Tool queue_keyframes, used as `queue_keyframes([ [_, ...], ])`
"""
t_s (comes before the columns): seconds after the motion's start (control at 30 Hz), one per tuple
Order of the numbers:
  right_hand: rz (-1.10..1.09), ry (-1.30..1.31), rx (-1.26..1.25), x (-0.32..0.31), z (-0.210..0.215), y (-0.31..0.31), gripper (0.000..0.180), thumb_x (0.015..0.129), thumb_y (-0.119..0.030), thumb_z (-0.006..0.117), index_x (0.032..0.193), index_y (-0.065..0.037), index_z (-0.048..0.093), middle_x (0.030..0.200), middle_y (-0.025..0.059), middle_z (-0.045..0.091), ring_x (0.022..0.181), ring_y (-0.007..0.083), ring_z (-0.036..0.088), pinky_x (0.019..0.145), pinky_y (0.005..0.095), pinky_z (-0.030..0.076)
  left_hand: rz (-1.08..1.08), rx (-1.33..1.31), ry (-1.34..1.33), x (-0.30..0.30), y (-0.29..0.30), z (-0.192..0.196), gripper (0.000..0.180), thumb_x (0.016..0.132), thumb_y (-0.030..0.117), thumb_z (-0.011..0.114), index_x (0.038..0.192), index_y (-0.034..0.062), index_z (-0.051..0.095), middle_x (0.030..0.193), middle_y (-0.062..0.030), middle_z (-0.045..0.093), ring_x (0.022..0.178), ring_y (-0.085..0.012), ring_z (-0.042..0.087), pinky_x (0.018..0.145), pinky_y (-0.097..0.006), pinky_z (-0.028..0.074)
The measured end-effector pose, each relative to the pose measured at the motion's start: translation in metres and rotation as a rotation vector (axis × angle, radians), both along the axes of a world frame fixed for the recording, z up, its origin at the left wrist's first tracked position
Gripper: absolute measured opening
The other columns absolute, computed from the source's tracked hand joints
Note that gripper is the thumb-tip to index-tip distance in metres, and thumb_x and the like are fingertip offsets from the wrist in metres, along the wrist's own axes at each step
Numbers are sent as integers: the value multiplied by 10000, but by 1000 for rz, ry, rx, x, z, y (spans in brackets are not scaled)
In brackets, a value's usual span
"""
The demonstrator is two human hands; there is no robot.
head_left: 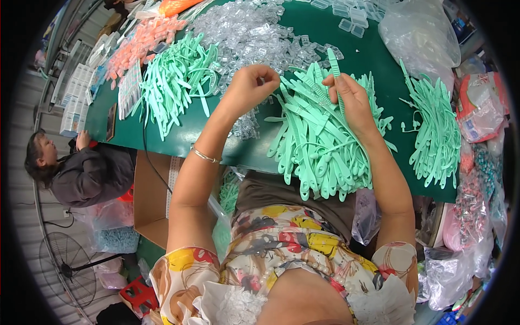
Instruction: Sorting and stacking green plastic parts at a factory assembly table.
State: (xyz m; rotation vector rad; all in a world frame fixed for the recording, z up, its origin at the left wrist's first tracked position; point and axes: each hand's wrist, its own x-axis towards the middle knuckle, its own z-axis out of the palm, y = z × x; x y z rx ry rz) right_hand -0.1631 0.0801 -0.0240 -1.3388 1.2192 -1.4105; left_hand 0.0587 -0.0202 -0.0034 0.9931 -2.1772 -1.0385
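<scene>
My right hand (355, 103) grips a mint-green plastic strap (334, 66) with a ribbed length, its tip pointing up and away from me. Below that hand spreads a big heap of the same green straps (319, 146), reaching over the table's near edge. To the left, my left hand (253, 86) is raised with thumb and fingertips pinched together; anything between them is too small or hidden to make out. Just beyond it lies a wide pile of small clear plastic pieces (238, 32).
More green straps lie in a left bunch (176, 78) and a right bunch (436, 132) on the green table (246, 149). Orange pieces (143, 43) are at the far left, a clear bag (417, 38) at the far right. Another person (89, 168) sits at left, near a cardboard box (151, 195).
</scene>
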Motion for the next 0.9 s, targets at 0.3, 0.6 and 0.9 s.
queue_keyframes([
  [0.3,-18,-135,-31,2,-1,-1,272,939,-196,470,1100,0,567,687,-31,447,641,55,395,620,202,342,35,-548,-410,12,18,-24,190,678,126,713,852,82,652,798,-77,572,741,-269,588,646,-358,474],
  [0.6,7,-171,-5,-1,5,2,243,917,-175,514,1071,5,572,712,-30,507,642,51,432,610,193,361,-51,-288,87,8,26,-2,198,710,39,692,896,43,625,829,-49,590,715,-174,556,630,-294,445],
  [0.9,57,-7,-49,3,14,11,151,819,-144,633,825,6,641,761,1,603,702,52,510,635,209,392,-82,-119,345,-14,34,5,203,734,44,696,927,54,637,871,-11,629,719,-83,560,619,-221,410],
])
